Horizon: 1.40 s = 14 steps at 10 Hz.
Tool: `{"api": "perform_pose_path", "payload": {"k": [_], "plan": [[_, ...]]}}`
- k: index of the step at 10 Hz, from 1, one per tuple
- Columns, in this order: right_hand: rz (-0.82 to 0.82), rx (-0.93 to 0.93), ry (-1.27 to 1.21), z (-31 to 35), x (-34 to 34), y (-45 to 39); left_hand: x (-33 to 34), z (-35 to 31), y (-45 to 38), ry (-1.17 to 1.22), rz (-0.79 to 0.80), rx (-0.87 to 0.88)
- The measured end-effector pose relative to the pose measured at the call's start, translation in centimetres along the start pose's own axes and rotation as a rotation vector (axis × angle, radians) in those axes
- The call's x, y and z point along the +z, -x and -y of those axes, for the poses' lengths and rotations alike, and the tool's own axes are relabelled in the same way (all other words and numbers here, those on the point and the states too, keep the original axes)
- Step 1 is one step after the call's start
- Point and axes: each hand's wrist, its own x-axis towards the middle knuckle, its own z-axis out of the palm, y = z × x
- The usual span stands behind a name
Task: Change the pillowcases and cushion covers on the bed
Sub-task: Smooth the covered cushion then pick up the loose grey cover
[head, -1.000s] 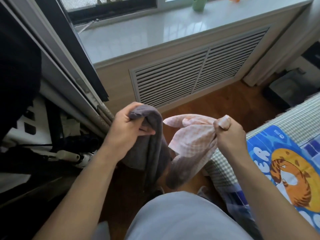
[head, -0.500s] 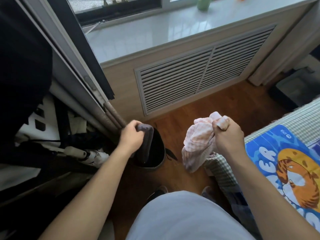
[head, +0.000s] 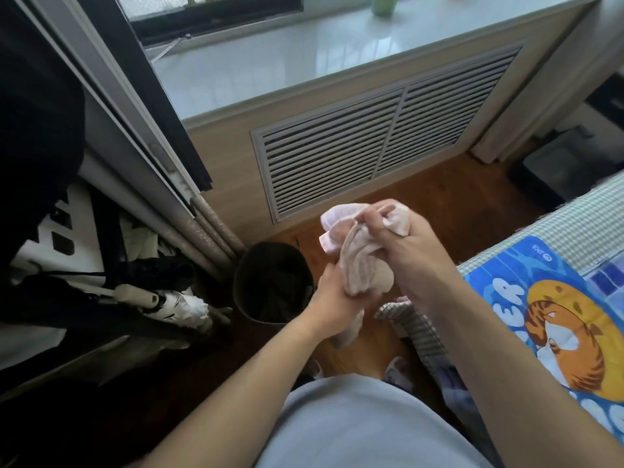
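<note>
Both hands grip a bunched pink checked pillowcase (head: 354, 265) above the floor beside the bed (head: 574, 224) — right hand (head: 408, 251) clutching its top, left hand (head: 332, 298) its lower folds — soft, light cloth, probably best held by its hem.

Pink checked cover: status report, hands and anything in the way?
Both hands gripping pink checked cover: left hand low, right hand high. Cover bunched, above floor. Dark bin just left; bed right. Nothing blocking.
</note>
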Motion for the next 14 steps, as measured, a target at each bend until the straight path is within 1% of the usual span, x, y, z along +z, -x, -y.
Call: {"api": "perform_pose_path", "payload": {"k": [1,2,3,4,5,6,7,8,9,10,11,12,13,14], "plan": [[-0.002,0.008,-0.12,1.0,-1.1,-0.5,-2.0,2.2,-0.2,0.105,-0.23,-0.102],[-0.077,0.069,0.047,-0.7,-2.2,-1.2,-6.1,1.9,-1.5,0.5,-0.324,-0.327],[-0.1,0.119,0.236,-4.6,-1.9,-1.5,-10.1,0.1,-2.6,0.704,-0.313,-0.277],[-0.12,0.261,0.149,-8.2,-0.2,-1.4,-12.3,-0.5,-2.9,0.64,-0.371,-0.284],[-0.028,0.493,0.022,-10.5,0.7,-0.9,-13.5,2.2,-3.6,0.548,-0.395,-0.448],[0.067,0.627,0.146,-11.7,0.5,-0.1,-14.7,8.4,-5.5,0.477,-0.453,-0.703],[0.062,0.694,0.184,-12.8,0.0,0.5,-14.8,11.0,-5.9,0.484,-0.477,-0.86],[0.015,0.697,0.21,-13.4,-0.5,1.0,-13.7,11.4,-5.4,0.563,-0.549,-0.799],[-0.012,0.692,0.225,-13.6,-1.1,1.3,-13.2,11.1,-4.6,0.494,-0.544,-0.775],[-0.038,0.708,0.234,-13.8,-1.6,1.5,-14.5,11.4,-5.3,0.485,-0.618,-0.741],[-0.071,0.721,0.254,-14.2,-1.7,1.4,-15.5,10.8,-5.3,0.723,-0.779,-0.755],[-0.089,0.731,0.251,-14.5,-1.5,1.2,-15.4,11.2,-4.7,0.649,-0.717,-0.71],[-0.098,0.736,0.273,-14.7,-1.1,1.0,-14.5,12.3,-4.1,0.573,-0.523,-0.711],[-0.105,0.748,0.282,-14.6,-1.1,0.7,-12.4,11.9,-3.9,0.545,-0.498,-0.801]]}}
